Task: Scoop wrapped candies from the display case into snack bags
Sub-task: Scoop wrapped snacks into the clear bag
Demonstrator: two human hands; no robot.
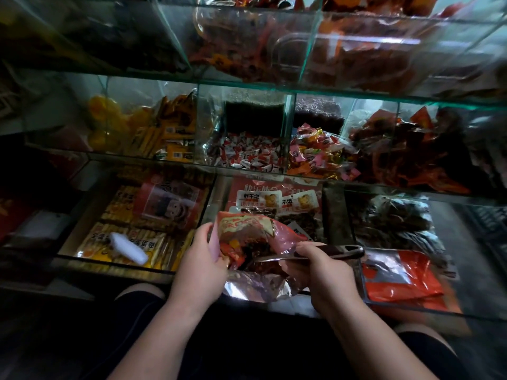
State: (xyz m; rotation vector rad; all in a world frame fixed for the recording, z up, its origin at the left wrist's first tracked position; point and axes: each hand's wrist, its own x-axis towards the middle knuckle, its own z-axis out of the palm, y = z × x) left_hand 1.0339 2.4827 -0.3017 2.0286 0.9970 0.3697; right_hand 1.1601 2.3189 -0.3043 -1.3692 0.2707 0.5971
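My left hand [201, 260] grips the left edge of a pinkish see-through snack bag [252, 237] and holds its mouth apart over the lowest glass shelf. Red and dark wrapped pieces show inside the bag. My right hand [321, 272] holds the bag's right edge together with a dark scoop handle [337, 252] that points right; the scoop's bowl is hidden in the bag. Red-and-white wrapped candies [247, 153] fill a middle-shelf compartment, with pink and orange wrapped candies [318, 153] in the compartment to their right.
The glass display case [274, 87] has three tiers with dividers. Yellow packets [164, 130] lie on the middle left, egg-roll packs [131, 237] on the lower left, an orange bag [400, 281] on the lower right. A white object [129, 248] rests on the egg-roll packs.
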